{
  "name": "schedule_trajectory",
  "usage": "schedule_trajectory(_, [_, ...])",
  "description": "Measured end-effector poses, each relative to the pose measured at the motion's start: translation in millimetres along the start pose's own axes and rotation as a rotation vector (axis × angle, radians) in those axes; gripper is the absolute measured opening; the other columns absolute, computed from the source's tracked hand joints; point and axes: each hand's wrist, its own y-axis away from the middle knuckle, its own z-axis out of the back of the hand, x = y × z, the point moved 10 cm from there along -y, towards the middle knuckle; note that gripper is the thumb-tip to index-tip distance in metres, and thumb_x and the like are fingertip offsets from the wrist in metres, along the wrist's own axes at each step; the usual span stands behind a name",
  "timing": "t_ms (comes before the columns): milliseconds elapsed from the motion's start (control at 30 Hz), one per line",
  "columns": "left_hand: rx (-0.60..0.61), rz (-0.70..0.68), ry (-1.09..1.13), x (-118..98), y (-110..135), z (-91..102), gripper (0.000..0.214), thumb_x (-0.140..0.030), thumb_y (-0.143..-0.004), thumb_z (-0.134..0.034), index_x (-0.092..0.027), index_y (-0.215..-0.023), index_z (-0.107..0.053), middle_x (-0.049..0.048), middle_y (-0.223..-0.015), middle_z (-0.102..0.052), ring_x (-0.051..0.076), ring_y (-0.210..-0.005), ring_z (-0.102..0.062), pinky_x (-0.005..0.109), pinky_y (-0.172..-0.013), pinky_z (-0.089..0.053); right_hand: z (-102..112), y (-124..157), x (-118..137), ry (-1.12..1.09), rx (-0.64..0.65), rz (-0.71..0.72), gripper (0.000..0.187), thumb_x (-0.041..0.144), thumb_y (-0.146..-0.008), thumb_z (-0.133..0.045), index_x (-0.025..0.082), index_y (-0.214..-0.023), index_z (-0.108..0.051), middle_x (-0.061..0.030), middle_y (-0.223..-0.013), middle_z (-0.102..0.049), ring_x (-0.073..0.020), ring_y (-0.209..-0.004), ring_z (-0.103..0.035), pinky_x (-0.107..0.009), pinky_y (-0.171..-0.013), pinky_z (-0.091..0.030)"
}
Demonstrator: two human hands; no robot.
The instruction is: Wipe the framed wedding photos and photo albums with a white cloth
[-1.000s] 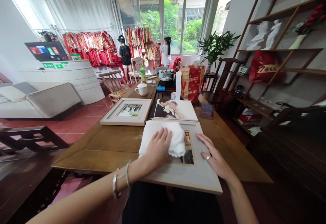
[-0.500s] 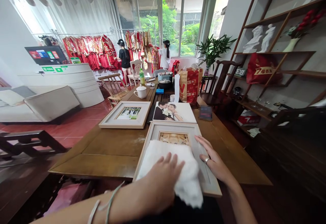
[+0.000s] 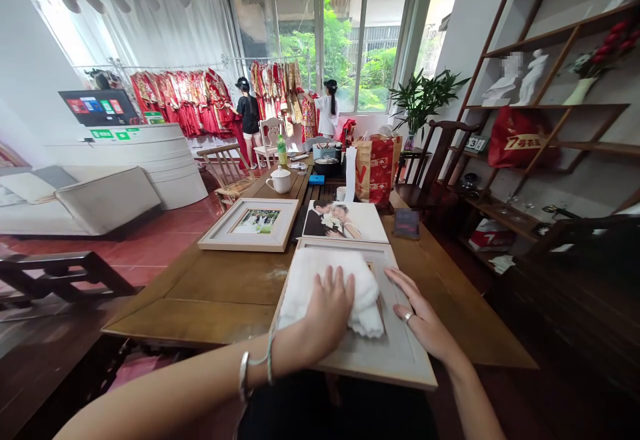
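Observation:
A white cloth (image 3: 305,287) lies bunched over the middle of a light wooden picture frame (image 3: 400,353) at the table's near edge. My left hand (image 3: 330,307) rests palm down on the cloth, fingers spread and stretched out, pressing it against the frame. Fingers extended, my right hand (image 3: 417,320) lies along the frame's right side and touches it. Most of the picture inside is hidden under the cloth. Touching or close behind the frame's far edge is a wedding photo print (image 3: 363,223). A second framed picture (image 3: 255,223) lies flat to the left.
The wooden table (image 3: 200,293) carries a white lidded cup (image 3: 280,180), a green bottle (image 3: 282,150), a red and tan paper bag (image 3: 375,170) and a small dark block (image 3: 406,225). Two people stand by red garments (image 3: 195,100) at the back. Shelves (image 3: 545,107) rise at right.
My left hand has pushed the cloth away from me, up the frame, covering the picture and baring the frame's lower part. My right hand has stayed on the right edge.

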Motion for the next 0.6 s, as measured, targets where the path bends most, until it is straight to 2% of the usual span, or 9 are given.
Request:
schedule_trajectory(133, [0.043,0.058,0.095,22,-39,0.7,0.067,-0.01,-0.079,-0.052,-0.006,-0.14,-0.025,0.0245,-0.144,-0.025,0.036,-0.131,-0.026,0.052,-0.099,-0.033,0,0,1,0.0,-0.001,0.0,0.059,0.015,-0.077,-0.041,0.029,-0.135,-0.037,-0.003,-0.146,-0.03,-0.0207,-0.138,-0.02,-0.043,-0.114,-0.013])
schedule_trajectory(200, [0.063,0.046,0.15,26,-47,3.1,0.068,-0.011,-0.077,-0.054,-0.005,-0.139,-0.026,0.0256,-0.144,-0.024,0.037,-0.132,-0.024,0.053,-0.099,-0.031,0,-1,1,0.001,-0.001,-0.01,0.059,0.016,-0.078,-0.04,0.029,-0.135,-0.037,-0.003,-0.146,-0.03,-0.0207,-0.138,-0.02,-0.044,-0.114,-0.013])
schedule_trajectory(267, [0.089,0.0,0.178,24,-44,4.7,0.066,-0.012,-0.076,-0.055,-0.006,-0.136,-0.03,0.025,-0.141,-0.03,0.036,-0.131,-0.028,0.052,-0.098,-0.034,1,-1,0,-0.002,-0.006,-0.018,0.058,0.016,-0.078,-0.041,0.029,-0.135,-0.038,-0.0027,-0.146,-0.03,-0.0205,-0.138,-0.021,-0.044,-0.114,-0.014])
schedule_trajectory(400, [0.149,-0.183,0.249,-4,-7,14.5,0.062,-0.015,-0.074,-0.055,-0.009,-0.133,-0.035,0.0215,-0.136,-0.039,0.033,-0.126,-0.036,0.047,-0.095,-0.04,1,-2,1,-0.007,-0.017,0.013,0.057,0.018,-0.078,-0.043,0.029,-0.134,-0.039,-0.0035,-0.145,-0.033,-0.0218,-0.137,-0.023,-0.045,-0.113,-0.016])
schedule_trajectory(533, [0.236,-0.328,0.322,-38,45,30.8,0.069,-0.023,-0.077,-0.056,-0.006,-0.138,-0.027,0.0246,-0.141,-0.03,0.037,-0.13,-0.03,0.051,-0.099,-0.035,1,-1,1,0.0,-0.015,0.023,0.056,0.018,-0.079,-0.043,0.028,-0.134,-0.039,-0.0049,-0.145,-0.032,-0.0219,-0.137,-0.024,-0.045,-0.113,-0.015])
schedule_trajectory(600, [0.298,-0.366,0.357,-50,62,33.5,0.072,-0.027,-0.079,-0.057,-0.009,-0.14,-0.024,0.0235,-0.144,-0.026,0.038,-0.131,-0.026,0.053,-0.101,-0.033,0,-1,0,0.001,-0.017,0.013,0.056,0.018,-0.08,-0.042,0.029,-0.135,-0.038,-0.0043,-0.146,-0.031,-0.0207,-0.137,-0.023,-0.045,-0.113,-0.014])
